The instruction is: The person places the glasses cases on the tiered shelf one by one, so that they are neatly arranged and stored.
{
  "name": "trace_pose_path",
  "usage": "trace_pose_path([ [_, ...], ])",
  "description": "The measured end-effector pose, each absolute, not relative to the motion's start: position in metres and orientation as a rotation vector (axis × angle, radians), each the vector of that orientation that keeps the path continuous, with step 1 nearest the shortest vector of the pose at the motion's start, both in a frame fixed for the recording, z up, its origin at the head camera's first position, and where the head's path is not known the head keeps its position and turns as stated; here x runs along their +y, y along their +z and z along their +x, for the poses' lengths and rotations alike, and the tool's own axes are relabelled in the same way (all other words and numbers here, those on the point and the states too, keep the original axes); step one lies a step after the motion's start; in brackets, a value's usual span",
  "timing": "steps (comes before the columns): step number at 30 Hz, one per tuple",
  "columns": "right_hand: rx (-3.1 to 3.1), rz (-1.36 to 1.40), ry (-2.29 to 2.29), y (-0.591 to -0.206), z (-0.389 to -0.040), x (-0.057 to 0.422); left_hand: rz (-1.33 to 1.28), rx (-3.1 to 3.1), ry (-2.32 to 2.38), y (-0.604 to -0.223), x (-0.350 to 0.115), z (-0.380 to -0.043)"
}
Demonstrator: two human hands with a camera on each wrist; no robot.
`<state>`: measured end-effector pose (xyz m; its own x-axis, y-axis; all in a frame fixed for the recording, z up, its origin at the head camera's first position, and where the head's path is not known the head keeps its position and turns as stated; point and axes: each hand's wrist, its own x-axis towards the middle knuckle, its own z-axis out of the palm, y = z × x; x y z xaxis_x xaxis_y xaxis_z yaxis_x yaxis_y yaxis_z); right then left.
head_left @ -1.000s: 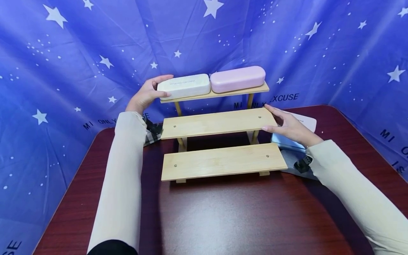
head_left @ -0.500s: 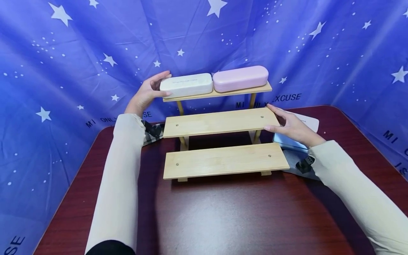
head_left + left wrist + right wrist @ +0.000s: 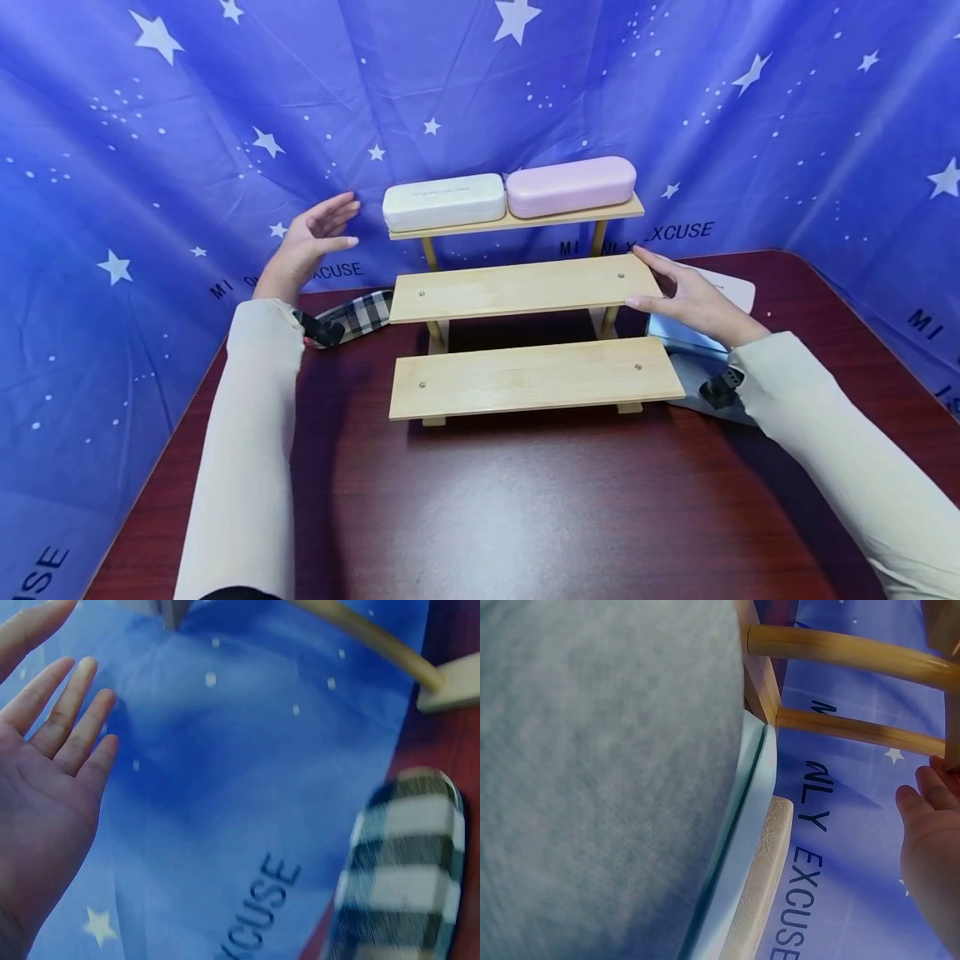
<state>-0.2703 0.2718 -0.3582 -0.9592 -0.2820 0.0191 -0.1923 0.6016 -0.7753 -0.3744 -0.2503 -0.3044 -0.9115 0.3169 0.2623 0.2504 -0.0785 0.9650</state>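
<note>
A three-tier wooden display stand (image 3: 517,287) stands on the table. On its top tier, a white glasses case (image 3: 444,205) and a pink glasses case (image 3: 572,188) sit end to end. To the left of the white case, my left hand (image 3: 302,248) is in the air with its fingers extended, apart from the case. The left wrist view shows the palm of that hand (image 3: 49,780) holding nothing. My right hand (image 3: 693,302) grips the right end of the middle tier, thumb at the front edge and fingers at the back.
A black-and-white checked glasses case (image 3: 367,313) lies left of the stand. At the right are a light blue case (image 3: 684,333), a white case (image 3: 731,288) behind it and a grey-blue case (image 3: 690,379), partly hidden by my right arm. A blue star-patterned curtain (image 3: 450,75) hangs behind the table.
My left hand has let go of the white glasses case and moved left and slightly down, uncovering more of the checked case. My right hand keeps its grip on the middle tier.
</note>
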Motion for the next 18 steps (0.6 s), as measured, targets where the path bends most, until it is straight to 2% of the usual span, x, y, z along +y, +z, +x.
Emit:
trace_pose_path([
  [18, 2.707, -0.408, -1.317, -0.358, -0.27, 0.272, 0.538, 2.182, 2.172, -0.368, -0.309, -0.335],
])
